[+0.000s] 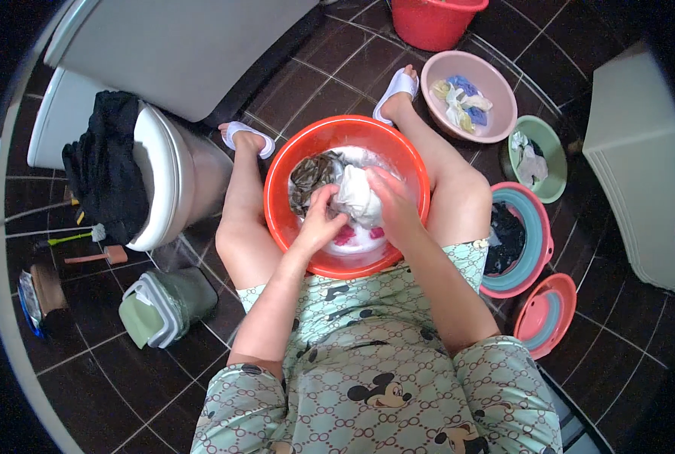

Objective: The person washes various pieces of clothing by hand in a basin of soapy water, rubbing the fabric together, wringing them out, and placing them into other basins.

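Note:
A large red basin stands between my knees, holding white suds. In the middle of it a bunched white cloth is held up between my two hands. My left hand has curled fingers and the thumb against the cloth's left side. On the other side my right hand grips it, fingers over its upper right edge. A wet dark brown cloth lies at the basin's left. Some pink cloth shows in the suds below the hands. The cloth partly hides the fingertips.
A pink basin, a green basin and a pink-and-blue basin with laundry stand to my right, near a smaller coral basin. Left are a toilet with black clothing and a bin. A red bucket stands far ahead.

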A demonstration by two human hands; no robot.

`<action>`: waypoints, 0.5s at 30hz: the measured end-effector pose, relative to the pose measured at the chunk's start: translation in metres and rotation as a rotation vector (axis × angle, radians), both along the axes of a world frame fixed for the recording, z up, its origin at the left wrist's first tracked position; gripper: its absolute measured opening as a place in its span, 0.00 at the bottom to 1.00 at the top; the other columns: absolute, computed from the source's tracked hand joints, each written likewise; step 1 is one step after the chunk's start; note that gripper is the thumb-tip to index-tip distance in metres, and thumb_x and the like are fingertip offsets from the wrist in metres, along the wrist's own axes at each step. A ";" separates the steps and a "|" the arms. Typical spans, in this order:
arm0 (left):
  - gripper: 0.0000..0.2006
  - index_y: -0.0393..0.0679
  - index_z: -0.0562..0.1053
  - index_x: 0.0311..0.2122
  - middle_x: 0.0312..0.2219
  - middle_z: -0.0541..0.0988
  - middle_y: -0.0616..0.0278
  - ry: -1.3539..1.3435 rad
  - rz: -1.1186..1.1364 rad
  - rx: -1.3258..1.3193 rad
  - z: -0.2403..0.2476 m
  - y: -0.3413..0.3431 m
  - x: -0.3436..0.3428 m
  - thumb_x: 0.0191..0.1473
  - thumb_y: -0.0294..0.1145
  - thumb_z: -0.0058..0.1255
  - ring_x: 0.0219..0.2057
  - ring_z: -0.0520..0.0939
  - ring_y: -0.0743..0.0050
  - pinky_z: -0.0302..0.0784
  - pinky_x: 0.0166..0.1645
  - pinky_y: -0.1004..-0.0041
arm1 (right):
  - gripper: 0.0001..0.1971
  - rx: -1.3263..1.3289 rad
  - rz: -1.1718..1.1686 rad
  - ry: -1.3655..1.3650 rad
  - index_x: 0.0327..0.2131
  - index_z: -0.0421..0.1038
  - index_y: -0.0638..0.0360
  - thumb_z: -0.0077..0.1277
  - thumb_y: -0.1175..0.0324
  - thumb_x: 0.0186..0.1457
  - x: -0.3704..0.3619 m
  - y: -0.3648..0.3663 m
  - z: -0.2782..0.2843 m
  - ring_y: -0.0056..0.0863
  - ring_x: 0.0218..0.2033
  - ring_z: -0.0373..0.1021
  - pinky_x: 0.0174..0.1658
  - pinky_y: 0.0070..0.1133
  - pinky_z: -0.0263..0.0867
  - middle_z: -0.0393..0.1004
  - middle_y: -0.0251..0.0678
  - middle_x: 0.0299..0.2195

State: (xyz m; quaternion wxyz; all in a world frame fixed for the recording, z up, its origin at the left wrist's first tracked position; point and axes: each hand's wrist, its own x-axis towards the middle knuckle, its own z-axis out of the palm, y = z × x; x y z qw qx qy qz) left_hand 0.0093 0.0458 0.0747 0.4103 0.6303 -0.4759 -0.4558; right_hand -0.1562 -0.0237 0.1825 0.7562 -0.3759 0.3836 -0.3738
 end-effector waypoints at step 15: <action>0.07 0.45 0.65 0.24 0.22 0.68 0.71 0.707 0.212 0.039 0.064 -0.006 0.040 0.40 0.21 0.50 0.27 0.70 0.82 0.65 0.33 0.81 | 0.08 -0.231 -0.019 0.286 0.39 0.69 0.58 0.47 0.66 0.58 -0.019 -0.008 -0.023 0.16 0.39 0.64 0.43 0.16 0.61 0.70 0.28 0.34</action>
